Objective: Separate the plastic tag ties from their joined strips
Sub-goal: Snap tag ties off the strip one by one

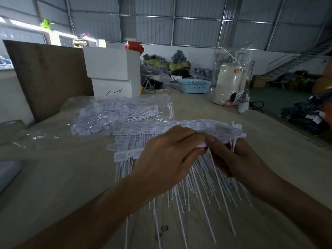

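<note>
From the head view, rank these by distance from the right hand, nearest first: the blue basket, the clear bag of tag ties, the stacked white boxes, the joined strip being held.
1. Joined strip: gripped by the right hand, at the fingertips.
2. Clear bag of tag ties: on the table, ahead and left.
3. Blue basket: farther back on the table, roughly straight ahead.
4. Stacked white boxes: back left. Basket and boxes are close to call.

A grey corrugated metal wall [197, 27] stands behind the bench [59, 177]. Daylight enters through a window [27, 31] at the far left. A metal staircase [294, 62] rises at the far right.
</note>
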Motion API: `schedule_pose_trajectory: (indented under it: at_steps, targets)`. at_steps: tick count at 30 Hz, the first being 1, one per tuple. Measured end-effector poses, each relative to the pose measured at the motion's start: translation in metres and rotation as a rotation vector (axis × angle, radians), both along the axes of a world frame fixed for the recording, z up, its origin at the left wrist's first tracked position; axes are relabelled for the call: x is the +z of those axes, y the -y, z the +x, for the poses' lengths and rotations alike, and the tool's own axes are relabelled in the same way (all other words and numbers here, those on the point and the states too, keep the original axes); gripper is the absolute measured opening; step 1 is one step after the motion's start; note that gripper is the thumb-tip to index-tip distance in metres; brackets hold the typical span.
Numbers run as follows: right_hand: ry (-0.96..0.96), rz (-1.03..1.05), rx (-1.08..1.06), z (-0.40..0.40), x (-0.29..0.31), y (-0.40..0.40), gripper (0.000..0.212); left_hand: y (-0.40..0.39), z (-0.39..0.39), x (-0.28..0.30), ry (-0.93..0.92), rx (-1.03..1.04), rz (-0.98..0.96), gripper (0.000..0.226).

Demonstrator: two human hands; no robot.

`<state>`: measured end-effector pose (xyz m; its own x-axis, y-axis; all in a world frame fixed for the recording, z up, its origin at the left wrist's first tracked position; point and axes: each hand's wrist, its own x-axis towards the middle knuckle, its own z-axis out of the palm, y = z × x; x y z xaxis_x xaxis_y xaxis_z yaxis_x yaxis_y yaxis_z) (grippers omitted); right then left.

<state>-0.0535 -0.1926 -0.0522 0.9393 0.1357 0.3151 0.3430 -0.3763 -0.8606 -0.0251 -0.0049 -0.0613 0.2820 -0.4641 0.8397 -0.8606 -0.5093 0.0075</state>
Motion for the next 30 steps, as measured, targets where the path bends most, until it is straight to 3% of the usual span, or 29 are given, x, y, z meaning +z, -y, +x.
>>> schedule_pose_trajectory:
  at_steps: [7,13,16,22,30]
  targets:
    - [0.146,-0.125,-0.033,-0.004,0.002,0.0,0.052,0.003,-0.009,0.004,0.017,0.04,0.001,0.017]
    - [0.113,-0.181,-0.016,-0.006,-0.002,0.009,0.033,0.004,-0.005,0.003,-0.183,-0.037,-0.144,0.017]
    - [0.147,-0.18,0.031,-0.006,0.0,0.008,0.043,0.001,0.0,0.006,-0.242,-0.083,-0.185,0.014]
    - [0.006,0.076,0.071,-0.007,0.009,0.002,0.046,0.001,0.003,0.0,-0.151,-0.088,-0.158,0.018]
    - [-0.103,0.019,0.08,-0.004,0.007,0.002,0.067,0.001,0.0,0.001,-0.169,-0.087,-0.134,0.014]
